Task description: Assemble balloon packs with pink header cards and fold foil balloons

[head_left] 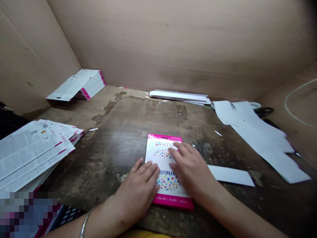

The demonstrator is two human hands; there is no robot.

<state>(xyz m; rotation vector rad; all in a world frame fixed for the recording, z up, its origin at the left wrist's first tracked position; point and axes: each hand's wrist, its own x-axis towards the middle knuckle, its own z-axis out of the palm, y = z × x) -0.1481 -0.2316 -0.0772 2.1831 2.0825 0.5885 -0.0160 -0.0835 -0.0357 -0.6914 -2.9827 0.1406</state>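
A pink-and-white balloon package [160, 155] with coloured dots lies flat on the worn wooden table [119, 132], close to the front edge. My left hand [140, 186] rests flat on its lower left part, fingers stretched out and together. My right hand [189, 168] lies flat across the package's right side, fingers extended toward its top. Neither hand grips anything. A thin bangle [85, 221] circles my left wrist.
A fanned stack of printed white cards [32, 148] lies at the left, another stack [79, 84] leans in the back left corner. White strips [180, 96] lie along the back wall. White paper sheets [262, 138] spread at the right, one strip [230, 175] beside my right hand. Scissors [264, 111] sit far right.
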